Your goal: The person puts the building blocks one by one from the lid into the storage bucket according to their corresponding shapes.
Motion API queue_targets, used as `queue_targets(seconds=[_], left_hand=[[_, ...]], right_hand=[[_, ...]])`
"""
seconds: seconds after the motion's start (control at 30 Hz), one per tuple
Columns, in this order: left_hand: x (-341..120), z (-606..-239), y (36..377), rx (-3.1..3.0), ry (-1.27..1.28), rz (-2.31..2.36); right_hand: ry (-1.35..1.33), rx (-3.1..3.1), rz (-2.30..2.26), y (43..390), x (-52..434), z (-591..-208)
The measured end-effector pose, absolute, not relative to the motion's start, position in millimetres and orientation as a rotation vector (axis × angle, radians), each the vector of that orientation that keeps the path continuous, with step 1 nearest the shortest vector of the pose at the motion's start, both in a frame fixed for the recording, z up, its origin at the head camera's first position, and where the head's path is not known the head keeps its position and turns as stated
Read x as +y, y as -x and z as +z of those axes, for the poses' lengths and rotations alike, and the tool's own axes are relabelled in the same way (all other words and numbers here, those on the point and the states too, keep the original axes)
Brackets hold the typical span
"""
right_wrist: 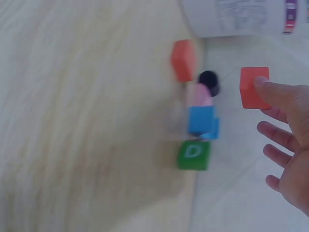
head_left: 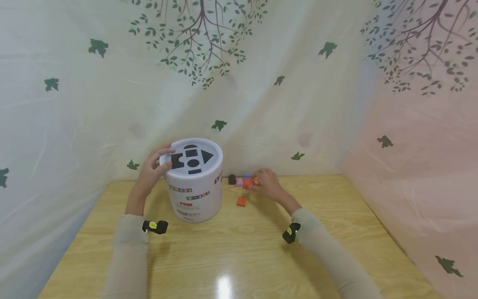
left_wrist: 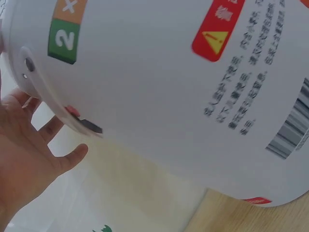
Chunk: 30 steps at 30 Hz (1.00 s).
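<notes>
Tabletop (head_left: pixel 239 257): upright bucket (head_left: pixel 194 187), lid skyward.

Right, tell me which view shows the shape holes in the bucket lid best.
The head view: the white lid faces the camera, with its dark cut-outs all visible. The left wrist view shows only the lid's rim edge-on. The right wrist view shows just the bucket's base, no lid.

White tub (head_left: pixel 194 189), upright on the table, lid with shape cut-outs. Orange cube (right_wrist: pixel 253 87) held off the surface, near a block row.
</notes>
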<state>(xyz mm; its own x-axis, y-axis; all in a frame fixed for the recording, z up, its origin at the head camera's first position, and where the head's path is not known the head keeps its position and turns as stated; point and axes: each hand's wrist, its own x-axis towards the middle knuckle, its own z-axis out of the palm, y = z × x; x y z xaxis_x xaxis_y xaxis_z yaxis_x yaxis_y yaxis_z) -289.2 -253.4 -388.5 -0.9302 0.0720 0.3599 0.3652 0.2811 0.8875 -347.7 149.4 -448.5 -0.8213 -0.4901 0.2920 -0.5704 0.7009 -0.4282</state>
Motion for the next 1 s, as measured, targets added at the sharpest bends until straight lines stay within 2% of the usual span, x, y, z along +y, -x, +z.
queue_targets(seconds=[0.53, 1.0], left_hand=[[-257.9, -373.3, 283.0, -2.516, 0.299, -1.392], [-254.0, -383.8, 283.4, -2.343, 0.369, -1.587]], right_hand=[[-0.878, -2.461, 0.864, 343.1, 128.8, -382.9], [-0.882, -2.400, 1.099, 336.8, 97.6, -328.2]])
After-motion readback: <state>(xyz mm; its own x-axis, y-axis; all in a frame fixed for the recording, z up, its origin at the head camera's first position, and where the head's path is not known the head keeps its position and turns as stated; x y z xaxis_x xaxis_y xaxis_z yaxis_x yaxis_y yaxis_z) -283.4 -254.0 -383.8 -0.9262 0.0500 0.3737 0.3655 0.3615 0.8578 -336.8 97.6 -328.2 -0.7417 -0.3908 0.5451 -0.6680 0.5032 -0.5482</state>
